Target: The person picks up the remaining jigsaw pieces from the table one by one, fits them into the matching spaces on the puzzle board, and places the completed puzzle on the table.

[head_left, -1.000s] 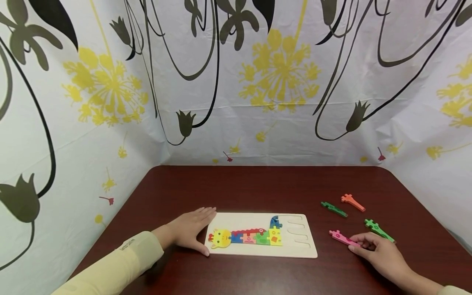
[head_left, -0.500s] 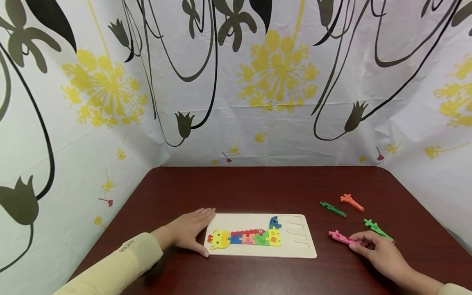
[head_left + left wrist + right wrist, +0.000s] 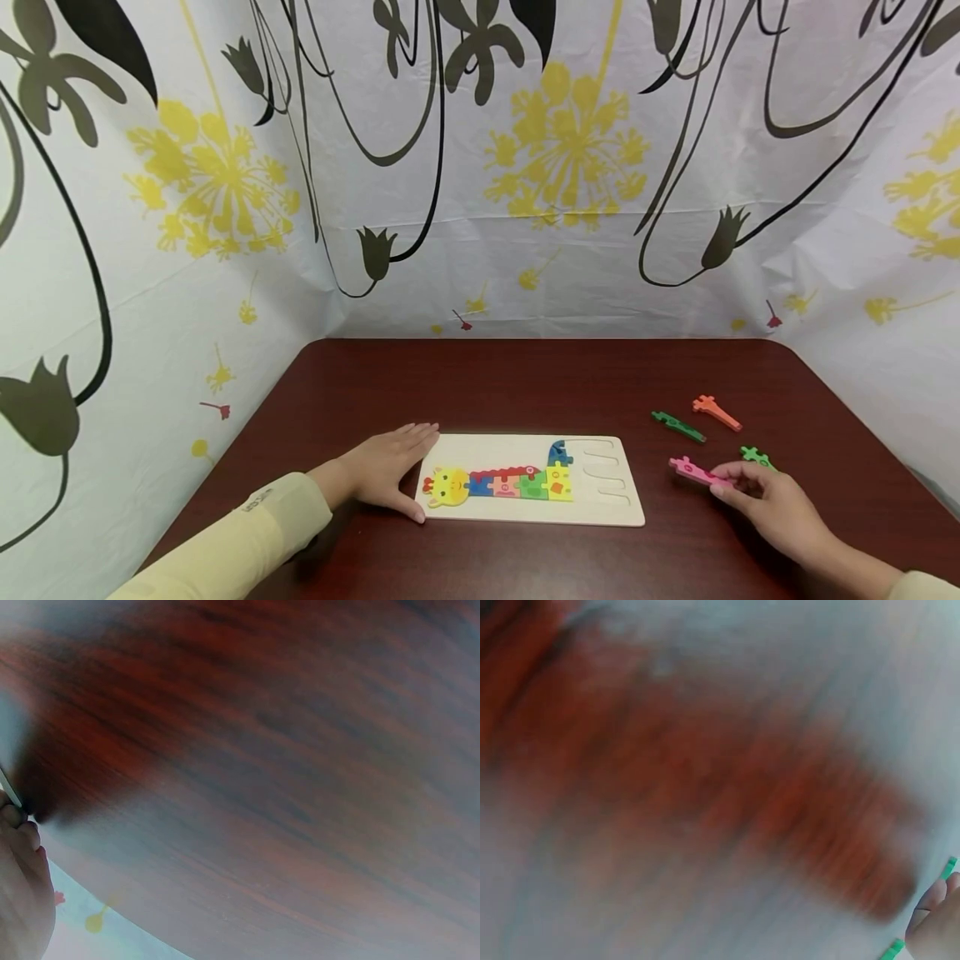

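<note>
Pink piece (image 3: 692, 470) slightly higher than before

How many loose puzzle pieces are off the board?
4: the pink piece pinched in the right hand; the dark green piece and orange piece farther back on the table; and the light green piece, partly hidden behind that hand. Others could be hidden.

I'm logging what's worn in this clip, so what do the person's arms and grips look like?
The left sleeve is pale yellow and long, with small dark lettering near the cuff, too small to read. Of the right sleeve, only a pale end shows. The left grip and right grip are ungloved hands.
</note>
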